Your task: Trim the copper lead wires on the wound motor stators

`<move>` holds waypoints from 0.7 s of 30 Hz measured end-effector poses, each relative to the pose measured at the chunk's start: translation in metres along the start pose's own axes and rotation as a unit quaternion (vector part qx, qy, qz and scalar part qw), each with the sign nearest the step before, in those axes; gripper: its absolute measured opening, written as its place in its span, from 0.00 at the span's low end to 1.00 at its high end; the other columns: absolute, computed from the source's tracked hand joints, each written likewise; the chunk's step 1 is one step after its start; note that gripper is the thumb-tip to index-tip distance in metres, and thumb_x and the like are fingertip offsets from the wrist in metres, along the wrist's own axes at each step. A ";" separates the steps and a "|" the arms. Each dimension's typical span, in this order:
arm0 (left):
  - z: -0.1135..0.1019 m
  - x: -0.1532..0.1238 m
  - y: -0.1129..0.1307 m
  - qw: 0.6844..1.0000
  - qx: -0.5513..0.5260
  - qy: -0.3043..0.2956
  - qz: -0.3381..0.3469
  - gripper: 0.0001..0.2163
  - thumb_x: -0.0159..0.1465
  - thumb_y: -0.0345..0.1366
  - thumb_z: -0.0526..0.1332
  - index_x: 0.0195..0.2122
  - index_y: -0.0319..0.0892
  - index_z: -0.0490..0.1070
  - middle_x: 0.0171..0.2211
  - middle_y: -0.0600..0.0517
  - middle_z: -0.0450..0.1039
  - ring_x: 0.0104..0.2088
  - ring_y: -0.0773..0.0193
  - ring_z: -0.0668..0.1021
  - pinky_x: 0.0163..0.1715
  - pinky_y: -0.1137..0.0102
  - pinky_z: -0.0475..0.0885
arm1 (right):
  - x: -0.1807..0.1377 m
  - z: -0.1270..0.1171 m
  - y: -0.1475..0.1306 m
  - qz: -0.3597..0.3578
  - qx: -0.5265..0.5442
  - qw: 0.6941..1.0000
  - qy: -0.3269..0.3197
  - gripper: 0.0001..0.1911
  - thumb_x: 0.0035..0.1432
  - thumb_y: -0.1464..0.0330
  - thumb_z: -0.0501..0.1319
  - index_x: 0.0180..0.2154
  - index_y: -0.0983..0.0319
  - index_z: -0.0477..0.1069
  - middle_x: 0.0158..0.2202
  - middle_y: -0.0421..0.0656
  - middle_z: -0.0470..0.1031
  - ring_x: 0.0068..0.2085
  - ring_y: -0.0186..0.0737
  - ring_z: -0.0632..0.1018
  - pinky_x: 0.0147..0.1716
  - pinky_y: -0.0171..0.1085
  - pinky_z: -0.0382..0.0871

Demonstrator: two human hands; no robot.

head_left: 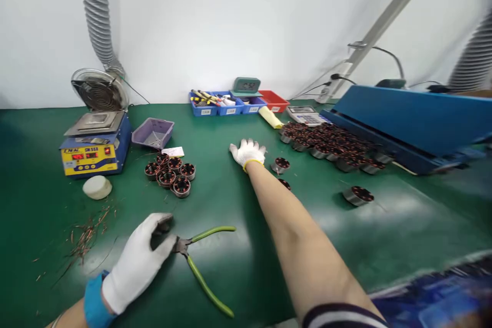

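Note:
My left hand [138, 259], in a white glove with a blue band at the wrist, rests low on the left with thumb and fingers apart. Its thumb lies at the jaws of green-handled cutting pliers [207, 233], whose handles are spread; whether they touch I cannot tell. Farther forward, my right hand [248, 152], in a white glove with a yellow cuff, is spread flat over the table [215, 195], holding nothing. Just right of it stands a copper-wound motor stator [280, 165]; another is partly hidden by my forearm. Several more stators [167, 178] are grouped left of that hand.
At left are a blue-and-yellow soldering pot [92, 156], a round white pad [97, 187], a purple tray [148, 136] and copper wire scraps [86, 238]. Tool bins [205, 111] stand at the back. Many stators [334, 146] lie by a blue machine [415, 123].

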State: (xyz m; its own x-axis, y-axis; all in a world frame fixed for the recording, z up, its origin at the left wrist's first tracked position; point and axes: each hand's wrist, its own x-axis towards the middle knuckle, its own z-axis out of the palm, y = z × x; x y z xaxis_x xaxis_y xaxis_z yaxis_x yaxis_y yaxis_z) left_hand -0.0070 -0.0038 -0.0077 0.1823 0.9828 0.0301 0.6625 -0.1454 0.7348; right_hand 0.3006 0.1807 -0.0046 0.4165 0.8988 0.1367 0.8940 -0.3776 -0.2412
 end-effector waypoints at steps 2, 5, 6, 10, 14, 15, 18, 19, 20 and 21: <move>0.003 0.006 -0.004 0.995 0.046 0.072 0.050 0.20 0.61 0.43 0.57 0.52 0.39 0.68 0.49 0.43 0.74 0.45 0.55 0.79 0.47 0.58 0.76 | -0.014 0.007 -0.007 -0.098 0.000 0.995 -0.026 0.28 0.66 0.58 0.54 0.61 0.67 0.62 0.65 0.57 0.58 0.65 0.59 0.58 0.62 0.59 0.45; 0.007 0.026 -0.005 0.967 0.161 0.152 0.126 0.19 0.61 0.40 0.58 0.54 0.41 0.67 0.56 0.40 0.67 0.52 0.52 0.76 0.51 0.57 0.74 | -0.050 0.008 -0.017 -0.220 0.017 0.973 -0.063 0.27 0.64 0.60 0.54 0.60 0.67 0.63 0.66 0.55 0.58 0.66 0.57 0.57 0.63 0.53 0.45; 0.009 0.036 -0.004 0.957 0.201 0.153 0.145 0.19 0.62 0.39 0.58 0.53 0.41 0.67 0.58 0.40 0.65 0.52 0.51 0.76 0.50 0.57 0.74 | -0.066 0.003 -0.018 -0.244 0.025 0.966 -0.075 0.26 0.64 0.60 0.54 0.60 0.65 0.64 0.66 0.53 0.60 0.66 0.55 0.59 0.63 0.51 0.48; 0.018 0.073 0.005 0.936 0.275 0.103 0.195 0.12 0.61 0.37 0.61 0.45 0.41 0.72 0.58 0.38 0.66 0.47 0.48 0.78 0.44 0.55 0.76 | -0.148 -0.029 -0.011 -0.255 0.056 0.962 -0.085 0.26 0.68 0.61 0.43 0.63 0.64 0.58 0.59 0.51 0.69 0.57 0.45 0.72 0.52 0.42 0.68; 0.016 0.083 0.009 0.936 0.276 0.077 0.203 0.06 0.63 0.32 0.58 0.37 0.39 0.74 0.57 0.38 0.67 0.42 0.52 0.80 0.42 0.58 0.76 | -0.233 -0.045 -0.004 -0.427 0.084 0.890 -0.134 0.31 0.50 0.55 0.63 0.54 0.61 0.69 0.52 0.50 0.75 0.50 0.53 0.76 0.50 0.46 0.70; 0.011 0.077 0.008 0.937 0.273 0.076 0.204 0.05 0.63 0.33 0.59 0.37 0.39 0.74 0.58 0.38 0.66 0.43 0.52 0.80 0.43 0.58 0.76 | -0.248 -0.044 -0.003 -0.416 0.044 0.896 -0.147 0.24 0.50 0.59 0.64 0.49 0.59 0.73 0.48 0.48 0.77 0.46 0.53 0.77 0.46 0.46 0.72; -0.011 0.042 0.004 0.942 0.251 0.061 0.213 0.05 0.63 0.35 0.60 0.35 0.41 0.74 0.62 0.40 0.62 0.45 0.53 0.79 0.45 0.59 0.75 | -0.269 -0.035 0.000 -0.353 -0.052 0.918 -0.172 0.12 0.52 0.68 0.62 0.41 0.57 0.75 0.43 0.45 0.78 0.36 0.47 0.79 0.34 0.41 0.74; -0.018 0.026 0.003 0.944 0.243 0.043 0.217 0.05 0.63 0.36 0.59 0.34 0.41 0.73 0.62 0.41 0.62 0.45 0.53 0.79 0.45 0.59 0.76 | -0.270 -0.034 0.001 -0.339 -0.063 0.922 -0.176 0.12 0.53 0.69 0.61 0.41 0.56 0.76 0.43 0.44 0.78 0.35 0.46 0.80 0.32 0.39 0.73; -0.025 0.009 0.000 0.944 0.242 0.020 0.222 0.05 0.63 0.36 0.59 0.34 0.42 0.73 0.61 0.41 0.63 0.45 0.53 0.79 0.44 0.59 0.76 | -0.268 -0.033 0.002 -0.332 -0.065 0.924 -0.177 0.12 0.55 0.69 0.60 0.42 0.56 0.76 0.44 0.45 0.78 0.35 0.45 0.80 0.32 0.39 0.73; -0.031 -0.007 -0.002 0.944 0.245 -0.006 0.222 0.05 0.63 0.35 0.59 0.33 0.42 0.73 0.61 0.41 0.64 0.46 0.52 0.79 0.44 0.58 0.76 | -0.265 -0.034 0.002 -0.328 -0.057 0.927 -0.172 0.13 0.56 0.69 0.60 0.43 0.56 0.75 0.45 0.45 0.78 0.36 0.46 0.80 0.33 0.40 0.73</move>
State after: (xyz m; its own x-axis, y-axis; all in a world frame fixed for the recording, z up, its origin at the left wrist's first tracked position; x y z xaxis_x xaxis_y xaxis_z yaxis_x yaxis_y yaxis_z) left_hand -0.0323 -0.0070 0.0115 0.5269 0.8119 0.2516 0.7748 -0.5804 0.2505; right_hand 0.1977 -0.0658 -0.0088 -0.2822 0.9539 -0.1022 0.9563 0.2712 -0.1091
